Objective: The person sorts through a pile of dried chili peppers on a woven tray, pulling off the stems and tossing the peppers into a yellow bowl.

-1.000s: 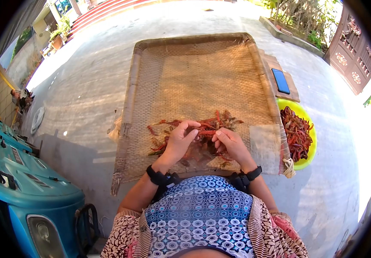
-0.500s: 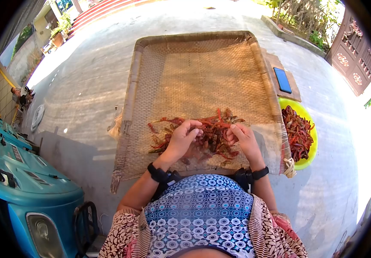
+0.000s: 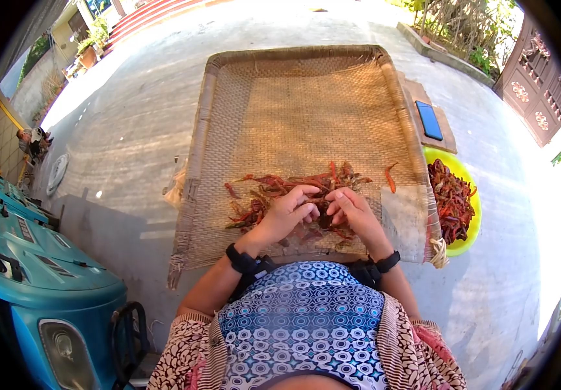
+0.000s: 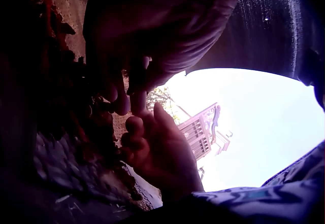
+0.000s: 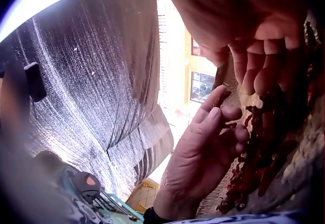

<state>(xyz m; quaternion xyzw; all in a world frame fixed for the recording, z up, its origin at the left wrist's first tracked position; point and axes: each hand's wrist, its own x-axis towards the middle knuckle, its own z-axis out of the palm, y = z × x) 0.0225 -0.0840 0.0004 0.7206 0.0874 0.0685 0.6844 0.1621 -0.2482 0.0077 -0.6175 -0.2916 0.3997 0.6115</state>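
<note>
A pile of dried red chillies (image 3: 268, 189) lies at the near end of a big woven tray (image 3: 200, 130). Both hands sit together on the middle of the pile. My left hand (image 3: 307, 207) has its fingers curled into the chillies; in the right wrist view the left hand (image 5: 223, 112) pinches a dark chilli. My right hand (image 3: 333, 203) touches it from the right, fingers bent down into the pile (image 5: 264, 148). In the left wrist view the left hand (image 4: 127, 94) hangs over the right hand (image 4: 139, 132), both dark. One loose chilli (image 3: 391, 177) lies apart to the right.
A yellow bowl (image 3: 472, 224) of chillies stands on the ground right of the tray. Behind it a blue phone (image 3: 428, 120) lies on a board. A teal scooter (image 3: 46, 286) is parked at the near left. Bare concrete surrounds the tray.
The right hand went out to the right, then came back against the left hand. One chilli now lies alone near the tray's right edge. The left hand stayed on the pile.
</note>
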